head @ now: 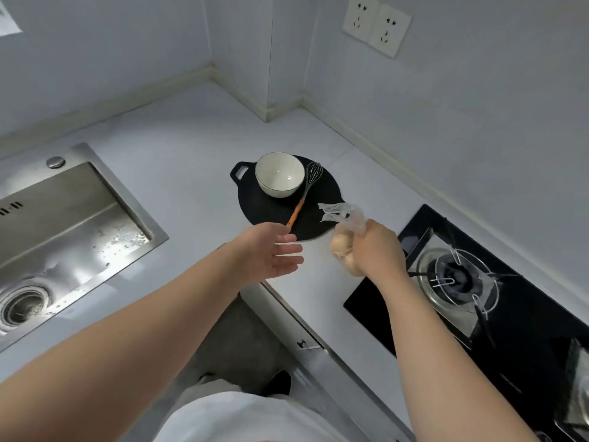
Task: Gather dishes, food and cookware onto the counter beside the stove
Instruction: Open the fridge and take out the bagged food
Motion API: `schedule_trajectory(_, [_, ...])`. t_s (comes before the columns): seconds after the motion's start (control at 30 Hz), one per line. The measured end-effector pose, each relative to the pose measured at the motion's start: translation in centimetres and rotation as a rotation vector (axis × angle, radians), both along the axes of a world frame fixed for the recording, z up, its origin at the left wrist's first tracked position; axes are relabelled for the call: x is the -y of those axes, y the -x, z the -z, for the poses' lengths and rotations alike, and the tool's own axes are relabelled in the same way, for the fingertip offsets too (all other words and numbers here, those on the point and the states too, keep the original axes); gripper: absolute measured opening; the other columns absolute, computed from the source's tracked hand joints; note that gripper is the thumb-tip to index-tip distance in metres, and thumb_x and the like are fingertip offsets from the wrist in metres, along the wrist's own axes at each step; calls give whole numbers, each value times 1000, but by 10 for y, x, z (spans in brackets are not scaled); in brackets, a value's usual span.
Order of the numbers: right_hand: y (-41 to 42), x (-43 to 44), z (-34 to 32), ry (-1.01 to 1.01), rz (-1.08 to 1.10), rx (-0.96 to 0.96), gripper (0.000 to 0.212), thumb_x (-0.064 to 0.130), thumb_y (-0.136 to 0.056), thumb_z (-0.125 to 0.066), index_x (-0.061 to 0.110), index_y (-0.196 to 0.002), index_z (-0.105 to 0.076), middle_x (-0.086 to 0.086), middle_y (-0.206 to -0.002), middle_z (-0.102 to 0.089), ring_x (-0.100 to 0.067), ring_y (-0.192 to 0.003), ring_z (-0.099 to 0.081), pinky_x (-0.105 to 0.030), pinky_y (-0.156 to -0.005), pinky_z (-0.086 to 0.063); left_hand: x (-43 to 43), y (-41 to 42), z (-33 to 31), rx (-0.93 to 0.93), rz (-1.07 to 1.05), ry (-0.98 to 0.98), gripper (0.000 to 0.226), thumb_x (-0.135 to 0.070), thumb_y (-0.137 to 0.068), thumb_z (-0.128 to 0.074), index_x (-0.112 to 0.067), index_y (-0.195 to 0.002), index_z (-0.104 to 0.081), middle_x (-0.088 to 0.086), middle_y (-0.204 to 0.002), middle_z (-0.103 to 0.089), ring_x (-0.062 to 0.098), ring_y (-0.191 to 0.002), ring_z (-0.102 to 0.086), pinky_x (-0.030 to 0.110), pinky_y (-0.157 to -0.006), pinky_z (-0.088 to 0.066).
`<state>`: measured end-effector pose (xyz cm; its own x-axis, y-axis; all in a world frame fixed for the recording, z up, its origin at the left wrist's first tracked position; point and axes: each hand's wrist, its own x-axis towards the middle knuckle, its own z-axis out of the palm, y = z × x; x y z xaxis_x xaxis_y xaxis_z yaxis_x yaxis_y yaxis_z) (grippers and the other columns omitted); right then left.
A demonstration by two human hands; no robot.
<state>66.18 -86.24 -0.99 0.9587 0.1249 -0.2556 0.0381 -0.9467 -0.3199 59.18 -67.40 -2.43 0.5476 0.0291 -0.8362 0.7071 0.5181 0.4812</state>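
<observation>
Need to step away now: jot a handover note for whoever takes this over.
Left grip: open, empty, near the whisk handle.
Right grip: holds the bag of eggs over the counter, between pan and stove.
Done: pan on the counter, bowl and whisk on it.
Left: set the eggs down; anything else to fetch isn't in view.

Seen from above: a person in a white top (pixel 255 419), its rounded front filling the lower edge. Both arms are bare from the left hand (pixel 271 253) and the right hand (pixel 376 250) back to the frame's border. Past the top show a light grey trouser leg (pixel 207 389) and a dark shoe (pixel 279 382).
</observation>
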Motion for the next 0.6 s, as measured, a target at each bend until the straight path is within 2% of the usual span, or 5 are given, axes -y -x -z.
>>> schedule_trajectory(0.07, [-17, -5, 6, 34, 20, -28, 24, 15, -97, -37, 8, -106, -58, -10, -99, -61, -30, -88, -54, -33, -72, -40, -5, -12, 3, -10, -8, -30, 23, -20, -98, -54, -5, -110, -67, 13, -107, -73, 30, -94, -72, 41, -84, -58])
schedule_trajectory(0.17, [-40, -12, 13, 52, 47, -41, 15, 12, -97, -38, 12, -97, -53, -5, -90, -52, -28, -86, -52, -32, -70, -39, -14, -35, 5, 6, 18, -33, 22, -18, -97, -55, -4, -108, -68, 12, -104, -75, 28, -93, -73, 39, -82, -58])
schedule_trajectory(0.33, [-74, -17, 28, 73, 160, -25, 14, 14, -96, -37, 14, -91, -50, -5, -88, -55, -26, -80, -49, -32, -66, -38, -31, -84, 14, 32, 114, -43, 21, -16, -96, -57, -6, -112, -67, 11, -108, -74, 27, -95, -72, 35, -72, -57])
schedule_trajectory(0.53, [-107, -9, 47, 90, 344, -27, 28, 19, -100, -38, 6, -114, -59, -14, -114, -63, -32, -102, -58, -34, -72, -40, -37, -124, 25, 66, 290, -29, 15, -14, -96, -60, -9, -109, -66, 9, -108, -72, 27, -97, -70, 34, -77, -57])
schedule_trajectory(0.6, [-116, -4, 56, 97, 405, -54, 28, 18, -99, -39, 7, -115, -60, -14, -116, -64, -32, -103, -60, -35, -72, -41, -32, -135, 28, 64, 329, -43, 14, -14, -97, -59, -9, -107, -67, 9, -106, -72, 26, -96, -70, 34, -78, -57])
